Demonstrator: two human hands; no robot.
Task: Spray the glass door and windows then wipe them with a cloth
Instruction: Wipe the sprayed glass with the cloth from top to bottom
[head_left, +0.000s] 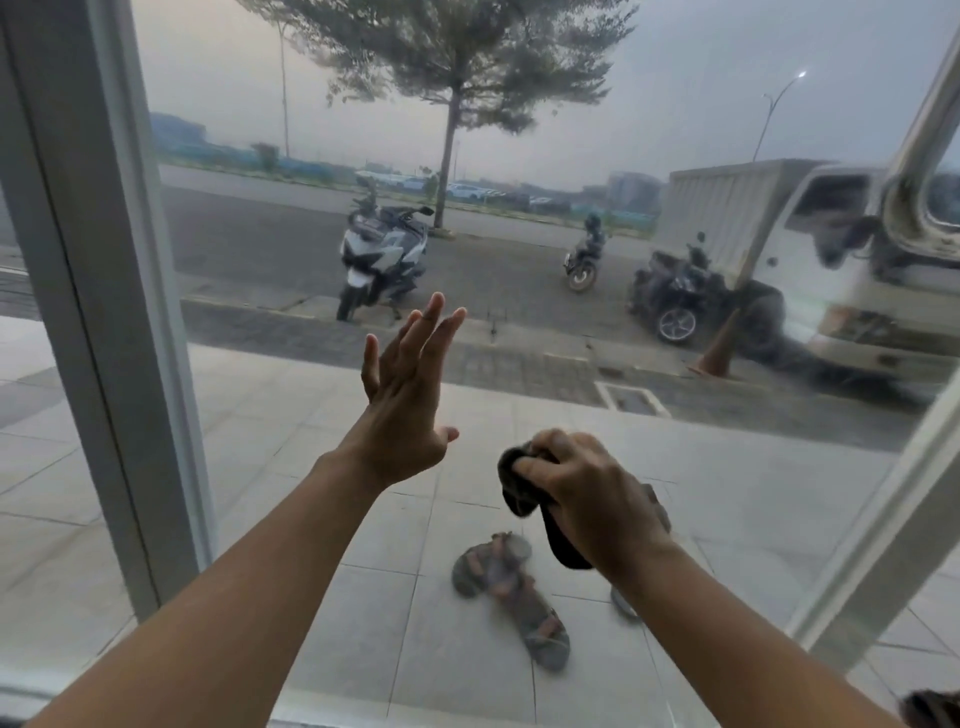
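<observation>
Right hand (587, 493) fingers clamped on dark cloth (519, 488); left hand (405, 405) fingers spread.

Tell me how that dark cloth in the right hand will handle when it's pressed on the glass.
Probably floppy: the cloth is bunched in the right hand and its loose ends droop below the fist. Likely light, since a closed grip alone holds it. It should flatten and follow the glass rather than resist, though a loose end might trail while wiping.

Street-front building: glass pane (571, 260) facing parked scooter (382, 260).
</observation>
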